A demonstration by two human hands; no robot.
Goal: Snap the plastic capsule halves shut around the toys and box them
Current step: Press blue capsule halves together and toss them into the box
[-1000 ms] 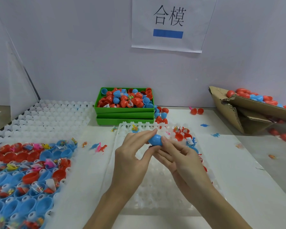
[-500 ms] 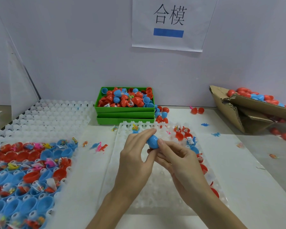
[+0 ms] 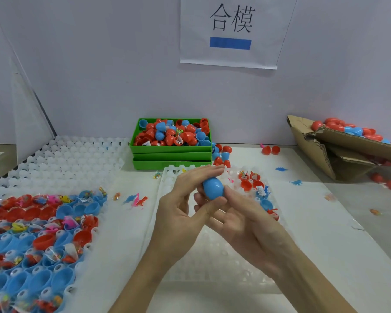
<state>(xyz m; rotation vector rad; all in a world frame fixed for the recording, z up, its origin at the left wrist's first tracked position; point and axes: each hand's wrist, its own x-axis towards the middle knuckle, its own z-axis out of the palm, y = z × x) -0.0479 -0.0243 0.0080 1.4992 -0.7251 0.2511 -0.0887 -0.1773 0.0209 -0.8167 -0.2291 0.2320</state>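
Pinching a closed blue capsule (image 3: 213, 188), both hands meet over the tray (image 3: 212, 263)

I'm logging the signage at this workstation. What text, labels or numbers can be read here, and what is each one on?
"合模": large black characters on the white paper sign taped to the back wall, above a plain blue bar with no writing.
Small white stickers on toy packets in the green tray: too small to read.
Small labels on packets in the white tray beside the hands: too blurred to read.
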